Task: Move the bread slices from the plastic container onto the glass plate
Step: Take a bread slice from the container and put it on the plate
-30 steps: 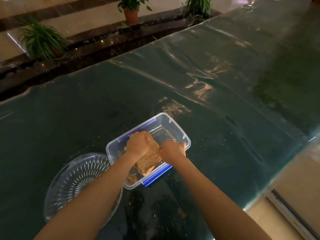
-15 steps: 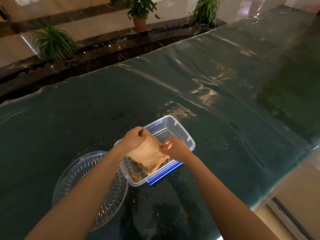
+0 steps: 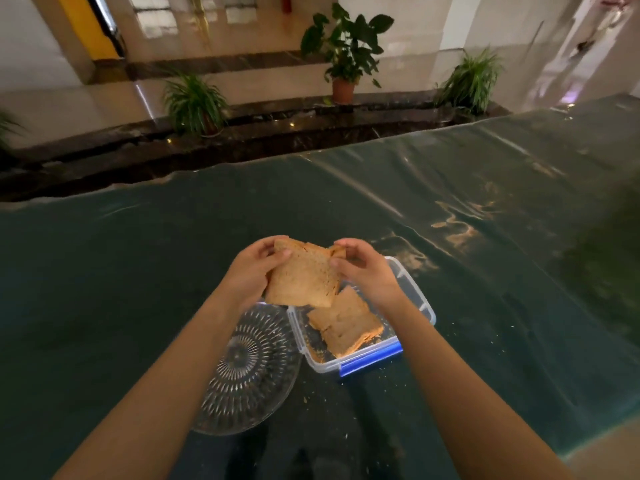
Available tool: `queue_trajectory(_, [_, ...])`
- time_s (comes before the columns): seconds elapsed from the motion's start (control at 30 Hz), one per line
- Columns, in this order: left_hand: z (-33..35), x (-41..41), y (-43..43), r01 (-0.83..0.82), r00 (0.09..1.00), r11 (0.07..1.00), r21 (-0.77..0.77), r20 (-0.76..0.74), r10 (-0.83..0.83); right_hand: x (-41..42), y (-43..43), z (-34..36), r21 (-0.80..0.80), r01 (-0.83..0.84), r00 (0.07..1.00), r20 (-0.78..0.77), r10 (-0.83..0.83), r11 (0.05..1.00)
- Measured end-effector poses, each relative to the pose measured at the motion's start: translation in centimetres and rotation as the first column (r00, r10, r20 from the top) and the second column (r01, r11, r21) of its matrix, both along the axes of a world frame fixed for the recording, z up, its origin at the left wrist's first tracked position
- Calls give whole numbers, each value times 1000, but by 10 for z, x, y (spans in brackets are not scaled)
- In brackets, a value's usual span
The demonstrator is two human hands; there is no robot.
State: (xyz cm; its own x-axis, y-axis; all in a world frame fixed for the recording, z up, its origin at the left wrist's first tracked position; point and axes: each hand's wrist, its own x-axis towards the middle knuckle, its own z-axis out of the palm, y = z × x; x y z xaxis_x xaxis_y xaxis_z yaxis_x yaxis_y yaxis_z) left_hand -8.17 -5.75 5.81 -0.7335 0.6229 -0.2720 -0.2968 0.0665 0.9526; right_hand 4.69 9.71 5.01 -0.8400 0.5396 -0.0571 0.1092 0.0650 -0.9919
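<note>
Both hands, left (image 3: 250, 274) and right (image 3: 367, 271), now grasp the porous brown slice (image 3: 302, 279) higher above the clear box (image 3: 424, 308). Ribbed glass plate (image 3: 249, 375) sits beside it.

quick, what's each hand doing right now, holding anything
Left hand: closed on the left edge of the lifted bread.
Right hand: closed on the right edge of the same bread, above the plastic container.

Glossy pale floor (image 3: 277, 84), dark marble ledge (image 3: 242, 140), potted plants (image 3: 346, 53).
</note>
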Motion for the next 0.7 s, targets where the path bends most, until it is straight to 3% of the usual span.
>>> queue_trajectory(0.17, [-2, -14, -51, -167, 983, 986, -7, 77, 167, -44, -43, -1, 38, -26, 997, 68, 24, 999])
queue_trajectory(0.37, [-32, -24, -111, -319, 921, 934, -161, 181, 346, -87, -97, -31, 93, -121, 973, 207, 100, 988])
queue_trajectory(0.7, [-91, -31, -130, -293, 905, 909, -297, 220, 364, -118, -126, -99, 213, -204, 871, 484, 78, 955])
